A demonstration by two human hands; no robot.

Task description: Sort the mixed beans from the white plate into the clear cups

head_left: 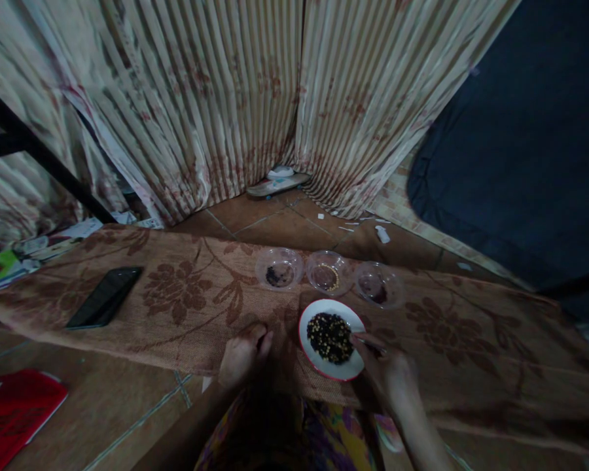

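Observation:
A white plate with a red rim (307,353) holds a mix of black and pale yellow beans or seeds (330,337). At the plate's right edge, my right hand (392,373) is closed on a thin metallic tool (373,343), whose tip I cannot make out. My left hand (244,353) rests as a loose fist on the cloth, left of the plate. Behind the plate stand three clear plastic bowls: the left bowl (289,255) has dark bits, the middle bowl (319,261) pale yellow ones, the right bowl (395,288) dark reddish ones.
A brown flowered cloth (177,340) covers the long, narrow table. A black phone (105,297) lies on its left part. Striped curtains (226,98) hang behind, with a skateboard (279,186) at their foot. White scraps (382,233) lie on the tiled floor, and a red bag (24,412) at left.

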